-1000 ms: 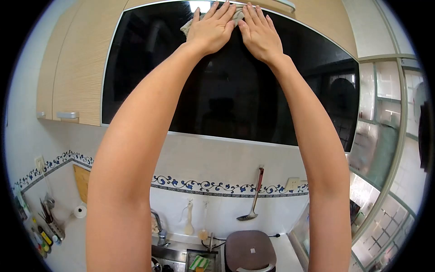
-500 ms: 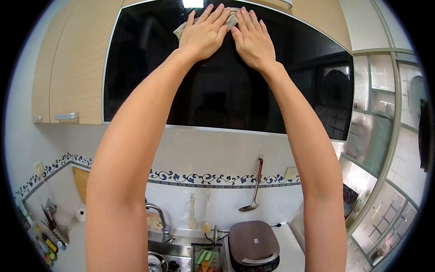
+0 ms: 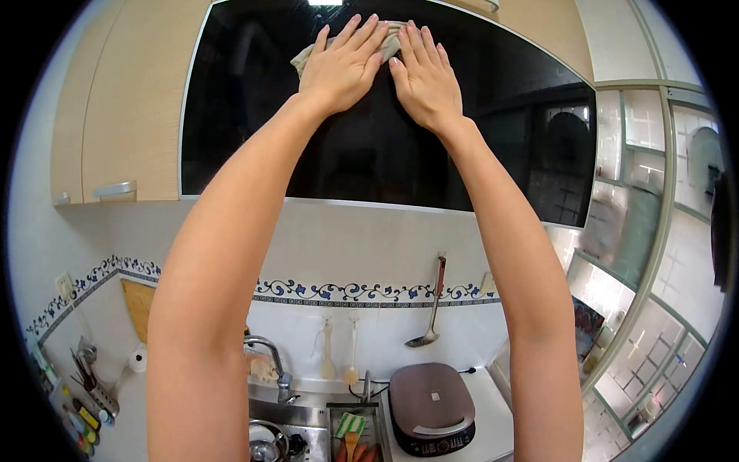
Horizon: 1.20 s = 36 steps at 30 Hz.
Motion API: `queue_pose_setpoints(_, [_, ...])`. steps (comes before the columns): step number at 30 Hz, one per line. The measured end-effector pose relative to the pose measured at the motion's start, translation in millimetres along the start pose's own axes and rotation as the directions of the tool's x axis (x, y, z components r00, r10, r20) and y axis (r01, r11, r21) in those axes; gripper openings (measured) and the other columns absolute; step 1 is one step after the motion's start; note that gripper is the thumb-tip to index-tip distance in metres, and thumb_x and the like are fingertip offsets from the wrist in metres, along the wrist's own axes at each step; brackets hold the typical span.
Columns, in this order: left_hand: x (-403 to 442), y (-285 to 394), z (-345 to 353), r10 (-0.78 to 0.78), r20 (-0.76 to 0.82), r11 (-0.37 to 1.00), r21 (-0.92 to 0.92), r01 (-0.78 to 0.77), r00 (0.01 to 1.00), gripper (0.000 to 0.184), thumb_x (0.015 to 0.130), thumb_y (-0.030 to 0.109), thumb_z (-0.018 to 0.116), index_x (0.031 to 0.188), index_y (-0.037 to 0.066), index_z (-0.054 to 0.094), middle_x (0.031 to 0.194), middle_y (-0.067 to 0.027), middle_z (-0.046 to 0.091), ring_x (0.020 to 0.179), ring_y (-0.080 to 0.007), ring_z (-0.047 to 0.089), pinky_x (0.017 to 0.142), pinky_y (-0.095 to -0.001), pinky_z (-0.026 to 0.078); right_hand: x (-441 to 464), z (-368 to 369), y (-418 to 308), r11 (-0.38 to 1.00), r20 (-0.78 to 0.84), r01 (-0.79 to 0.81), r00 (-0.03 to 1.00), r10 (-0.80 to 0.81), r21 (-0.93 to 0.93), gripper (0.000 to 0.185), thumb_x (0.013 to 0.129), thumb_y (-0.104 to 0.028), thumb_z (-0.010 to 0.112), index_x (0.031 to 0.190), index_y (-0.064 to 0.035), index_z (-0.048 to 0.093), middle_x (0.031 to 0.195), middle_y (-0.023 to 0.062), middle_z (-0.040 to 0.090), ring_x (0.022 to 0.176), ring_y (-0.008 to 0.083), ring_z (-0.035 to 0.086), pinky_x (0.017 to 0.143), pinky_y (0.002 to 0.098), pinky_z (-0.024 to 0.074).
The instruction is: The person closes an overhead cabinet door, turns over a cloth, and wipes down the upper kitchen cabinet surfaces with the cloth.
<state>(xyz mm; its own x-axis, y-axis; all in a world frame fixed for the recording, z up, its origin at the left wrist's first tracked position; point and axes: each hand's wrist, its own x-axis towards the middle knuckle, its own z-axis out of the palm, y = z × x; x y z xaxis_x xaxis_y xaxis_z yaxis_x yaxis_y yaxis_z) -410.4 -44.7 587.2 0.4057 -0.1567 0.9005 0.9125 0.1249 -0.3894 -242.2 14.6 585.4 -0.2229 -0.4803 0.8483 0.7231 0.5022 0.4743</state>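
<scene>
A light grey-green cloth [image 3: 302, 60] lies flat against the upper part of a glossy black cabinet door [image 3: 369, 162]. My left hand [image 3: 339, 73] presses on it with fingers spread, covering much of it. Beside it, my right hand [image 3: 427, 81] rests palm-down with its fingers stretched out, its fingertips at the cloth's right end. The two thumbs point toward each other with a small gap between them. Both arms reach up from the bottom of the view.
Below are a faucet [image 3: 281, 369], a sink [image 3: 308, 420] with dishes, and a brown electric appliance [image 3: 433, 404] on the counter. A ladle [image 3: 436, 308] hangs on the wall. Wooden cabinets [image 3: 138, 108] stand left, a window [image 3: 639, 231] right.
Both hands and the cloth have shifted slightly down and left in view. The camera view has also tilted, showing more of the sink and counter.
</scene>
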Motion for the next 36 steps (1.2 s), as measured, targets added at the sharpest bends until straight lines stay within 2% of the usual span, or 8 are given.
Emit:
queue_pose_setpoints(16, [-42.6,-1.0,-18.8,0.029,0.047,0.999,0.019,-0.030,0.998,0.053,0.106,0.037,0.032,0.156,0.023,0.030,0.162,0.0003,0.029,0.149,-0.0206,0.025,0.121,-0.0492,0.016,-28.6,-9.8,-35.9,1.000,0.042,-0.030,0.999,0.030,-0.010,0.060,0.102,-0.042,0.039,0.150,-0.0067,0.040,0.158,0.0112,0.036,0.147,0.0279,0.031,0.121,0.0417,0.0225])
queue_pose_setpoints(22, [-44.5,-4.6,-19.5,0.035,0.060,0.999,-0.040,-0.032,0.998,0.053,0.106,0.038,0.032,0.156,0.022,0.030,0.162,0.0005,0.028,0.150,-0.0196,0.024,0.121,-0.0490,0.015,-29.1,-11.1,-38.3,0.999,0.075,-0.035,0.997,0.035,0.003,0.063,0.102,-0.046,0.038,0.151,-0.0066,0.038,0.159,0.0115,0.033,0.148,0.0274,0.029,0.121,0.0412,0.0211])
queue_pose_setpoints(27, [-42.4,-12.6,-18.2,0.094,0.060,0.995,0.009,-0.095,0.994,0.053,0.106,0.038,0.031,0.156,0.023,0.030,0.162,0.0011,0.028,0.150,-0.0181,0.023,0.122,-0.0482,0.015,-28.2,-10.0,-34.7,1.000,0.082,-0.013,0.997,0.013,0.009,0.064,0.102,-0.046,0.038,0.152,-0.0063,0.036,0.159,0.0114,0.033,0.148,0.0272,0.029,0.121,0.0411,0.0209])
queue_pose_setpoints(36, [-26.9,-23.5,-11.1,0.076,0.039,0.996,0.040,-0.078,0.996,0.052,0.106,0.036,0.030,0.156,0.024,0.029,0.162,0.0016,0.029,0.150,-0.0180,0.024,0.122,-0.0484,0.014,-14.3,-3.4,-27.6,1.000,0.100,0.018,0.995,-0.017,-0.003,0.060,0.101,-0.038,0.038,0.153,-0.0069,0.035,0.160,0.0110,0.031,0.149,0.0268,0.026,0.122,0.0415,0.0192])
